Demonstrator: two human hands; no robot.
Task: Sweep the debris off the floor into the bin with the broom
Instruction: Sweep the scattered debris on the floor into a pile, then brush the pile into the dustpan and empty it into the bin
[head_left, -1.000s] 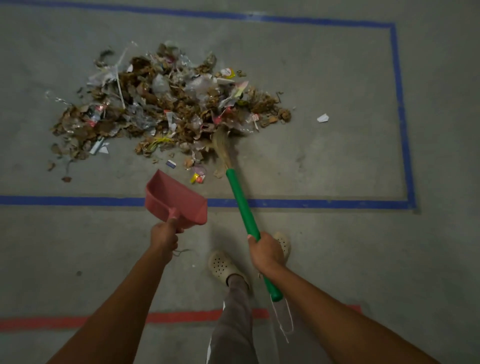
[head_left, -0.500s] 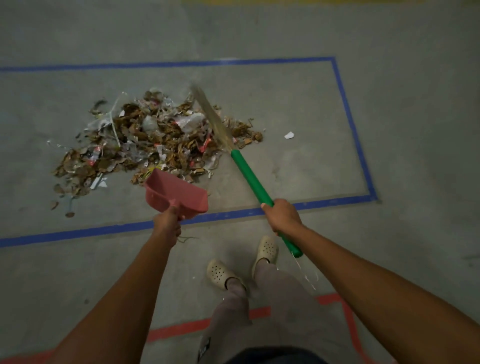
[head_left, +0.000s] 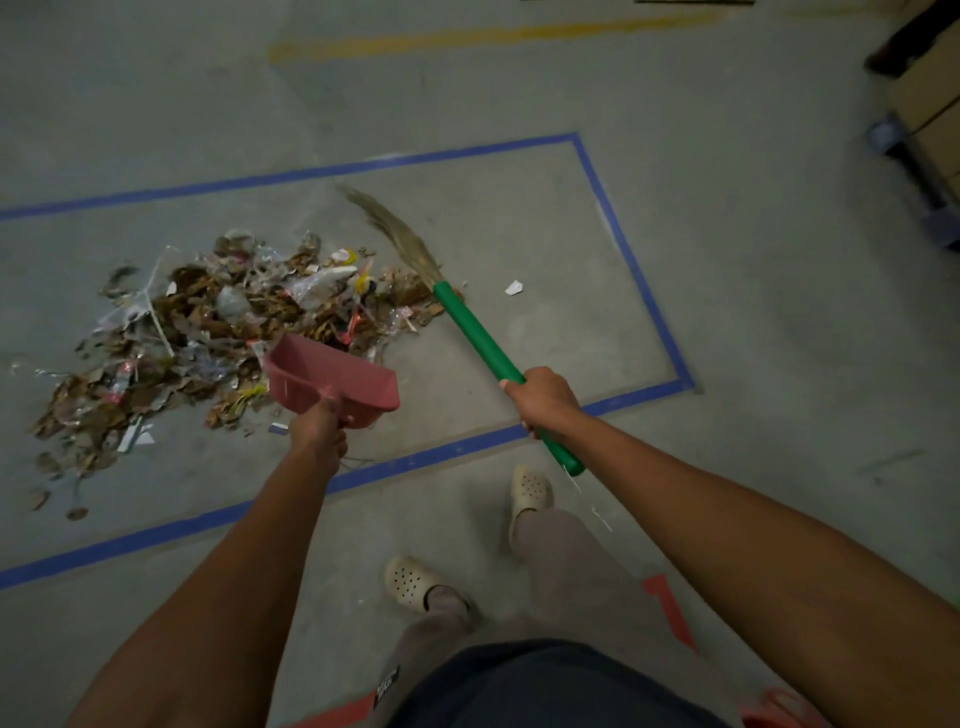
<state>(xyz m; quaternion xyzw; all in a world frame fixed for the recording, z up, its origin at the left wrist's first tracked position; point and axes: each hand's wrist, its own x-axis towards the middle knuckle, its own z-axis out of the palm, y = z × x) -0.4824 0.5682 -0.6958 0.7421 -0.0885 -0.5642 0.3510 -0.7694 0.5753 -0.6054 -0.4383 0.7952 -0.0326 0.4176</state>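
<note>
The broom (head_left: 470, 332) is angled bristles-first toward the upper left, gripped by the right hand (head_left: 543, 397); the pink dustpan (head_left: 332, 376) (near the debris (head_left: 218, 332)) is clasped by the left hand (head_left: 317, 431).

Green-handled broom (head_left: 478, 338) slants past heaped debris (head_left: 208, 322) (leaves, wrappers) beside a pink dustpan (head_left: 337, 379).
</note>
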